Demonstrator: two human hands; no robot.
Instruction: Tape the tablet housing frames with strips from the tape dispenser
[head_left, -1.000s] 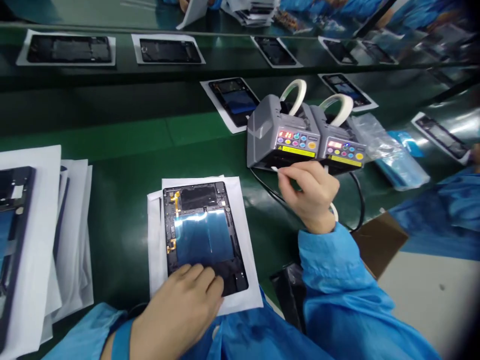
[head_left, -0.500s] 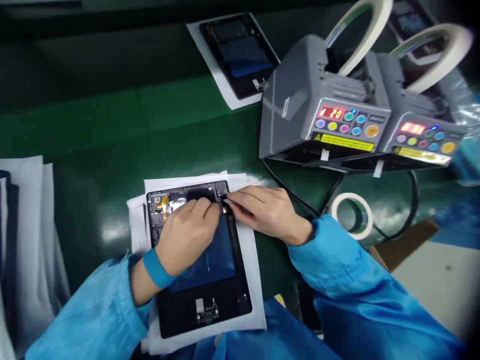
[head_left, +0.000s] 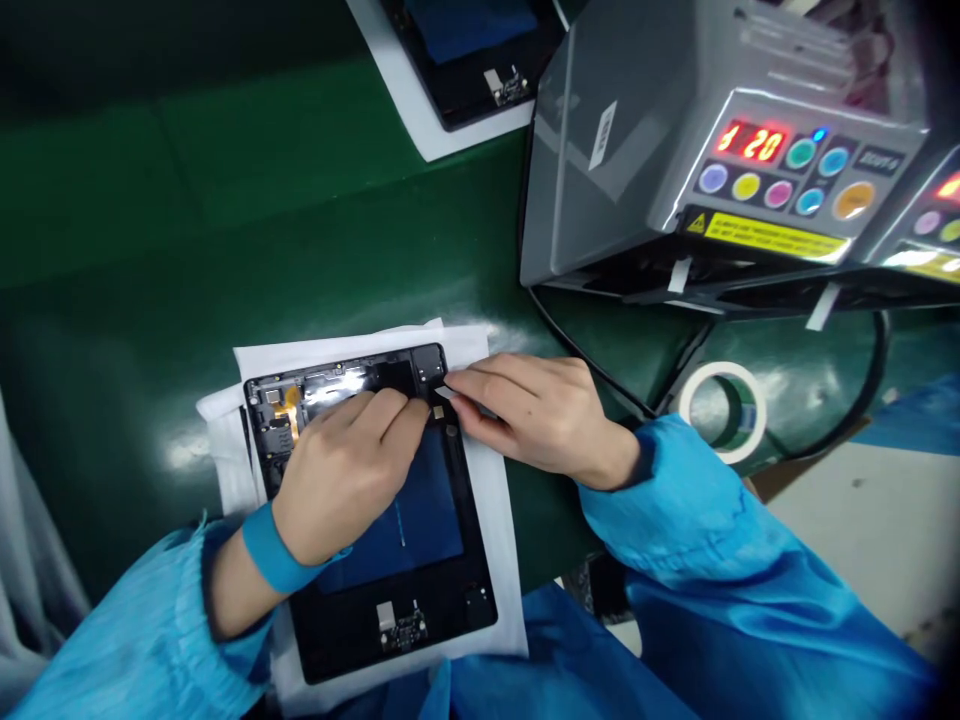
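Observation:
An opened tablet (head_left: 469, 560) lies on white foam sheets (head_left: 504, 520), its inner parts and blue battery facing up. Over its upper middle, my left hand (head_left: 352, 470), with a blue wrist strap, is closed with the fingertips pressed down near the upper right; what they pinch, if anything, is hidden. My right hand (head_left: 540, 415) reaches in from the right edge, thumb and forefinger closed on a small whitish piece of tape (head_left: 444, 392) just above the tablet's upper right part. An orange flex cable (head_left: 291, 402) shows at the tablet's upper left.
Two grey tape dispensers (head_left: 615, 180) with lit panels stand at the upper right, short tape ends sticking out in front. A tape roll (head_left: 724, 412) and a black cable (head_left: 577, 355) lie below. Another opened tablet (head_left: 480, 75) rests on foam at the top. White sheets (head_left: 37, 560) are at the left.
The view has moved closer, so the dispensers look larger. Both hands stay at the tablet's upper right; the right still holds the tape piece, and a small gold-coloured patch shows more plainly between the hands.

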